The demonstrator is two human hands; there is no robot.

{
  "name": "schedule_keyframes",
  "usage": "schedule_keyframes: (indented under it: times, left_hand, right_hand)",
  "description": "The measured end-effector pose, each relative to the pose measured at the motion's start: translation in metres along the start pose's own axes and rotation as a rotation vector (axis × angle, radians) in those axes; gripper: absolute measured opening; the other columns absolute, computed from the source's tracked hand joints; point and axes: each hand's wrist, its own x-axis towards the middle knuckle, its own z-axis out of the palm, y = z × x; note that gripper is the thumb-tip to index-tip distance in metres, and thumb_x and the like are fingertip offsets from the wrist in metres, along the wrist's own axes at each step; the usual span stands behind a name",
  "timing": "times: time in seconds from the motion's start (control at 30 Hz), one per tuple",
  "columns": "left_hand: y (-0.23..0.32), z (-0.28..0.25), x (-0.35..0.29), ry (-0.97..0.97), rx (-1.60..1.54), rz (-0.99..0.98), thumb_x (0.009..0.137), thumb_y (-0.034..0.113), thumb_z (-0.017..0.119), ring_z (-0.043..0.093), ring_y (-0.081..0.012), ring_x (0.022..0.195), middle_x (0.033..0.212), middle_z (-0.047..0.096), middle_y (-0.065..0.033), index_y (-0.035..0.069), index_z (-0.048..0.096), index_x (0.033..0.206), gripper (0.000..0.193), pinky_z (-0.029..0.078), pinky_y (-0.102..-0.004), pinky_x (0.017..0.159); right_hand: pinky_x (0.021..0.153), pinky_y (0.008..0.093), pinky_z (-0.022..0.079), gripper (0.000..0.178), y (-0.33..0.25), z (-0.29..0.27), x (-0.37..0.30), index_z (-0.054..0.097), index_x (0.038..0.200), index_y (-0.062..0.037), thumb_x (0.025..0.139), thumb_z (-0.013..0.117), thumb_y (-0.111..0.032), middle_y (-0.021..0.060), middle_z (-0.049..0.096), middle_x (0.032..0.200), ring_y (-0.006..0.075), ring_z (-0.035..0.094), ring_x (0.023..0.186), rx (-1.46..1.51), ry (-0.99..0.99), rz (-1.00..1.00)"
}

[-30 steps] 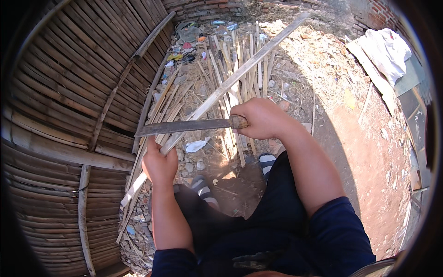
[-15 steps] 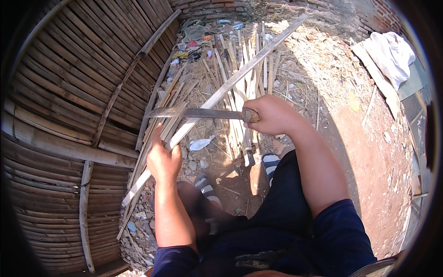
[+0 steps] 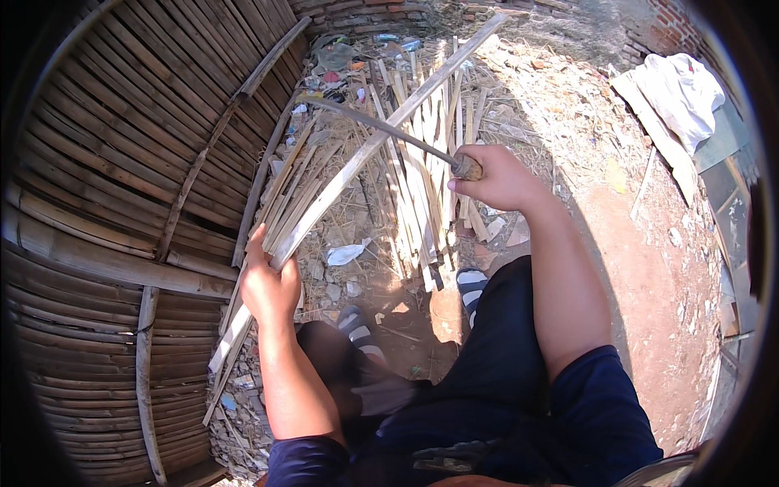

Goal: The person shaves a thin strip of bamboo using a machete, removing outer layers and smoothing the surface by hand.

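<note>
My left hand (image 3: 270, 286) is closed round the lower part of a long pale wooden strip (image 3: 349, 169), which slants up and away to the right. In my right hand (image 3: 497, 178) is the wooden handle of a machete (image 3: 381, 124). Its long dark blade points left and away, crossing the strip well beyond my left hand. The blade looks turned nearly edge-on. Whether it touches the strip or lies just over it, I cannot tell. Beneath them a pile of thin split strips (image 3: 418, 191) lies on the ground, with more strips (image 3: 296, 183) beside the wall.
A slatted bamboo wall (image 3: 105, 146) rises close on my left. Farther off stands a brick wall (image 3: 373, 16). White cloth (image 3: 677, 97) lies over a board at the right. Litter and rubble cover the ground, including a white scrap (image 3: 346, 254). My sandalled feet (image 3: 355, 325) are below.
My right hand has moved away and slightly right, and the machete has swung farther up the strip, its blade now tilted and edge-on. My left hand has shifted slightly nearer and left with the strip.
</note>
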Motion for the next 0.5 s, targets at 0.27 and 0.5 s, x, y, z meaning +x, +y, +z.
schedule_keyframes:
  times: [0.27, 0.5]
  left_hand:
    - [0.002, -0.009, -0.003, -0.064, 0.012, -0.069, 0.081, 0.015, 0.078, 0.069, -0.0291, 0.069, 0.078, 0.069, -0.0105, 0.016, 0.065, 0.142, 0.063, 0.056, -0.041, 0.068]
    - [-0.007, -0.005, 0.001, 0.02, -0.012, 0.023, 0.082, 0.011, 0.077, 0.066, -0.0273, 0.065, 0.073, 0.066, -0.01, 0.015, 0.066, 0.14, 0.059, 0.053, -0.0394, 0.066]
  right_hand:
    - [0.085, 0.0497, 0.055, 0.04, -0.054, 0.003, 0.003, 0.072, 0.114, -0.0048, 0.086, 0.081, -0.032, 0.0215, 0.074, 0.099, 0.0407, 0.071, 0.096, -0.144, -0.267, -0.012]
    - [0.102, 0.0476, 0.053, 0.062, 0.019, -0.022, 0.01, 0.066, 0.134, 0.0029, 0.088, 0.08, -0.036, 0.0278, 0.072, 0.12, 0.0417, 0.071, 0.114, 0.01, 0.172, 0.357]
